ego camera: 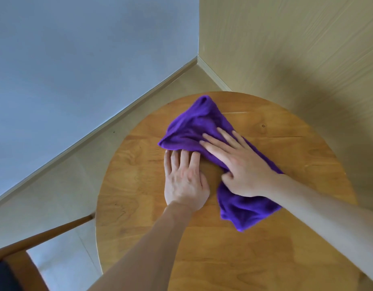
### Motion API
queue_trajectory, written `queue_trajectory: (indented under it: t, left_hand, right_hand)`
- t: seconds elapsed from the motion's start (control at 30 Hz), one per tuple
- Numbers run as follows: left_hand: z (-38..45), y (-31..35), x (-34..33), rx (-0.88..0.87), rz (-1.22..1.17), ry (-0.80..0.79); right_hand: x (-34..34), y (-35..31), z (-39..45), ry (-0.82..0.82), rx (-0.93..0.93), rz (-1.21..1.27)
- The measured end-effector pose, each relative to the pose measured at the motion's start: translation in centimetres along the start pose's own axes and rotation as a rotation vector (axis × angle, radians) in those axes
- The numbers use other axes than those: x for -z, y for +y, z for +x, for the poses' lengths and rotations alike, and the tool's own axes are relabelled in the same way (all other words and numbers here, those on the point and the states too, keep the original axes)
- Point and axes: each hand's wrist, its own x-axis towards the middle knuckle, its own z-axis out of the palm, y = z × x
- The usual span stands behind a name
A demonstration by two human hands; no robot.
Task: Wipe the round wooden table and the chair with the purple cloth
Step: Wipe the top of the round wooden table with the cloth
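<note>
Far left, lower corner: chair (20, 250), only a wooden rail and part of the frame with a dark seat edge in view; it stands just beside the round wooden table (139, 206), nothing on it.

Centre-left: left hand (184, 181) lies palm down on the bare tabletop, fingers straight and relaxed, gripping nothing; fingertips touch the near edge of the purple cloth (194, 127).

Centre to right: cloth lies crumpled in a long diagonal band across the table's far half, from the far rim side down toward the right. Right hand (238, 164) presses flat on the cloth's middle, fingers spread and straight; thumb is tucked at the cloth's edge, so a light pinch cannot be ruled out.

Behind: blue-grey wall (76, 59) at left, pale panelled wall (296, 49) at right, meeting in a corner.

Judgement: table-wiping step in hand, chair not yet started. The near half of the tabletop looks unreached. Next move calls for steady downward pressure while sweeping the cloth toward the near rim, keeping it bunched under the palm.
</note>
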Motion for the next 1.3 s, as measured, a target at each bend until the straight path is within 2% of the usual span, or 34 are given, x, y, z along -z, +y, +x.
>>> queue_trajectory:
  t: [0.1, 0.23, 0.33, 0.4, 0.53, 0.63, 0.8, 1.03, 1.2, 1.3]
  left_hand:
    - [0.2, 0.0, 0.0, -0.002, -0.012, 0.002]
    - [0.1, 0.0, 0.1, -0.005, -0.013, -0.026]
    - [0.1, -0.1, 0.1, -0.008, -0.016, -0.036]
    - [0.1, -0.2, -0.1, -0.013, -0.013, -0.032]
    - [0.0, -0.3, -0.2, -0.009, -0.032, -0.015]
    - [0.0, -0.2, 0.1, -0.003, -0.077, 0.009]
    - [-0.5, -1.5, 1.3, -0.030, -0.189, 0.008]
    - [-3.2, -10.9, 3.9, 0.082, 0.078, -0.075]
    - [-3.5, -11.2, 3.6, 0.079, 0.127, -0.088]
    - [-3.7, -11.4, 3.7, 0.083, 0.100, -0.069]
  right_hand:
    - [1.5, 3.1, -0.5, 0.006, -0.036, -0.048]
    - [2.0, 2.1, 4.2, 0.179, -0.349, 0.034]
    - [1.1, -0.8, 7.7, 0.200, -0.488, 0.041]
    - [0.2, -1.9, 8.1, 0.199, -0.444, 0.012]
    - [-0.9, -2.1, 5.2, 0.201, -0.242, -0.006]
    - [-1.4, -2.0, 3.4, 0.196, -0.199, 0.011]
    - [-1.5, -2.2, 2.9, 0.238, -0.238, 0.055]
    - [-1.5, -2.8, 3.5, 0.232, -0.304, 0.050]
    - [-1.8, -7.1, 7.8, 0.217, -0.585, 0.091]
    - [-2.4, -10.5, 10.3, 0.201, -0.558, 0.043]
